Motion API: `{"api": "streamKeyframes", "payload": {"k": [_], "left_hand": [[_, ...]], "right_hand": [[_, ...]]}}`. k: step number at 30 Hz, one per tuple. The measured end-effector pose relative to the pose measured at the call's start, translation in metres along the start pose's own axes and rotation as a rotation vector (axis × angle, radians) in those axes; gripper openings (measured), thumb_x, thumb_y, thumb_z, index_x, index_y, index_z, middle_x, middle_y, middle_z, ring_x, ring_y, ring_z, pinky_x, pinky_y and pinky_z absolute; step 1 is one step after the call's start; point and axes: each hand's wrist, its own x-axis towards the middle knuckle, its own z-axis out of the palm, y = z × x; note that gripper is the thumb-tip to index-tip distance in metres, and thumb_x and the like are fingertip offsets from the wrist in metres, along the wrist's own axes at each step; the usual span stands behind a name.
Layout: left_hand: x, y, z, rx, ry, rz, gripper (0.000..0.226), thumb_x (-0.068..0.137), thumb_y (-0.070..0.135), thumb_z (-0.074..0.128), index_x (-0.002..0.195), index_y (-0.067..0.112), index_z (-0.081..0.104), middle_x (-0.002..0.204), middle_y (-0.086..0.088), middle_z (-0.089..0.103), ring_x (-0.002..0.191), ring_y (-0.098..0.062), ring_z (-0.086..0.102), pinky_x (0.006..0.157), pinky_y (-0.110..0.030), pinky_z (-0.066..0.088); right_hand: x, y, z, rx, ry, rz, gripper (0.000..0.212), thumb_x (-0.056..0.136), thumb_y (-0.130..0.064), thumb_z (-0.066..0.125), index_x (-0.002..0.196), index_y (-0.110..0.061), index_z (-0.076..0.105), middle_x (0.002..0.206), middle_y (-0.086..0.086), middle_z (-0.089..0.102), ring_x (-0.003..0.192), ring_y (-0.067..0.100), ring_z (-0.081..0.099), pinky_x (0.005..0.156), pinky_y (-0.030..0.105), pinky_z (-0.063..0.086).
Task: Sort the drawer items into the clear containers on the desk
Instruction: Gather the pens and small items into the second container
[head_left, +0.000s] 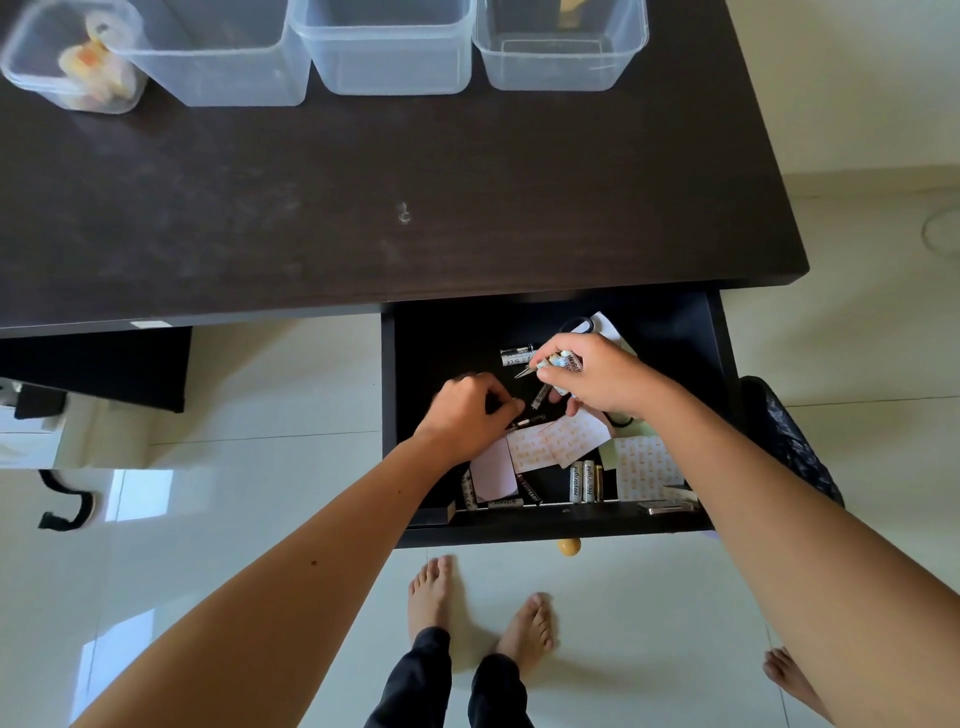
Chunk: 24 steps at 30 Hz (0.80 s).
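A single wide-angle camera sits on the person's head, looking steeply down and slightly forward. It takes in the dark desk (395, 208) along the top, with the clear containers (387, 47) cut off by the upper edge, the open drawer (719, 374) near the middle, and the tiled floor (249, 395) below. Both forearms reach in from the bottom corners, close to the lens. Straight lines appear to bend toward the edges.

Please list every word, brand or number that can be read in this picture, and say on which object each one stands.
"Heybright": on the upright batteries at the drawer's front, and on the battery held in the right hand.
Print on the battery lying behind the hands: too small to read.
Print on the dark batteries at the front wall: too blurred to read with certainty.
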Motion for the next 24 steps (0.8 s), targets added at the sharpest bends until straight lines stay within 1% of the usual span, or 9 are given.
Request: {"api": "streamKeyframes", "payload": {"k": [4, 6, 9, 11, 13, 15, 19, 22, 24], "left_hand": [[0.002, -0.004, -0.006, -0.141, -0.007, -0.055, 0.027, 0.098, 0.041, 0.066, 0.113, 0.019, 0.07, 0.108, -0.002, 0.07, 0.09, -0.014, 0.066, 0.065, -0.02, 0.049], [0.003, -0.005, -0.008, -0.189, -0.004, -0.085, 0.027, 0.098, 0.042, 0.065, 0.114, 0.02, 0.068, 0.101, -0.002, 0.07, 0.082, -0.013, 0.066, 0.062, -0.021, 0.048], [0.005, -0.005, -0.009, -0.258, 0.009, -0.135, 0.025, 0.101, 0.041, 0.062, 0.114, 0.02, 0.066, 0.094, 0.0, 0.067, 0.072, -0.011, 0.062, 0.057, -0.021, 0.044], [0.007, -0.006, -0.009, -0.287, 0.018, -0.143, 0.025, 0.102, 0.04, 0.059, 0.114, 0.02, 0.067, 0.098, 0.001, 0.07, 0.078, -0.013, 0.066, 0.061, -0.023, 0.047], [0.009, -0.007, -0.01, -0.329, 0.019, -0.143, 0.023, 0.104, 0.037, 0.057, 0.118, 0.021, 0.067, 0.098, 0.0, 0.071, 0.084, -0.017, 0.069, 0.068, -0.029, 0.056], [0.011, -0.007, -0.01, -0.374, 0.014, -0.151, 0.021, 0.104, 0.035, 0.056, 0.119, 0.023, 0.065, 0.096, -0.001, 0.07, 0.086, -0.02, 0.071, 0.077, -0.037, 0.061], [0.014, -0.008, -0.011, -0.461, 0.02, -0.201, 0.015, 0.104, 0.03, 0.057, 0.114, 0.021, 0.063, 0.097, -0.004, 0.07, 0.085, -0.03, 0.075, 0.078, -0.045, 0.064], [0.015, -0.01, -0.011, -0.509, 0.034, -0.227, 0.01, 0.103, 0.027, 0.06, 0.11, 0.021, 0.063, 0.098, -0.003, 0.072, 0.083, -0.029, 0.075, 0.079, -0.045, 0.065], [0.014, -0.009, -0.011, -0.548, 0.039, -0.236, 0.01, 0.103, 0.025, 0.061, 0.111, 0.018, 0.062, 0.098, -0.005, 0.071, 0.081, -0.024, 0.073, 0.079, -0.041, 0.065]], "right_hand": [[0.009, -0.008, -0.002, -0.026, 0.065, -0.021, 0.011, 0.096, -0.021, 0.073, 0.105, -0.028, 0.073, 0.086, -0.004, 0.069, 0.071, 0.008, 0.064, 0.057, 0.024, 0.049], [0.016, -0.013, -0.005, -0.094, 0.092, -0.046, 0.012, 0.09, -0.023, 0.078, 0.096, -0.032, 0.074, 0.088, -0.011, 0.07, 0.075, 0.009, 0.065, 0.064, 0.027, 0.05], [0.026, -0.019, -0.007, -0.182, 0.122, -0.054, 0.014, 0.087, -0.023, 0.082, 0.086, -0.034, 0.074, 0.079, -0.008, 0.071, 0.063, 0.013, 0.063, 0.059, 0.029, 0.048], [0.031, -0.022, -0.006, -0.249, 0.106, -0.071, 0.017, 0.087, -0.025, 0.085, 0.098, -0.034, 0.078, 0.094, -0.007, 0.074, 0.074, 0.013, 0.065, 0.065, 0.024, 0.046], [0.036, -0.022, -0.003, -0.317, 0.087, -0.077, 0.035, 0.087, -0.027, 0.086, 0.121, -0.031, 0.078, 0.125, -0.002, 0.071, 0.11, 0.018, 0.066, 0.085, 0.022, 0.042], [0.042, -0.019, 0.003, -0.394, 0.079, -0.074, 0.046, 0.089, -0.029, 0.084, 0.134, -0.031, 0.072, 0.137, 0.003, 0.064, 0.13, 0.025, 0.057, 0.095, 0.027, 0.038], [0.045, -0.014, 0.011, -0.515, 0.06, -0.122, 0.036, 0.093, -0.023, 0.079, 0.129, -0.024, 0.073, 0.122, -0.001, 0.058, 0.125, 0.026, 0.054, 0.091, 0.035, 0.044], [0.043, -0.015, 0.011, -0.504, 0.069, -0.112, 0.03, 0.092, -0.022, 0.08, 0.122, -0.022, 0.072, 0.133, 0.0, 0.053, 0.132, 0.024, 0.047, 0.093, 0.034, 0.039], [0.043, -0.015, 0.01, -0.499, 0.067, -0.103, 0.029, 0.09, -0.024, 0.082, 0.116, -0.023, 0.069, 0.135, 0.002, 0.053, 0.13, 0.026, 0.05, 0.09, 0.035, 0.041]]}}
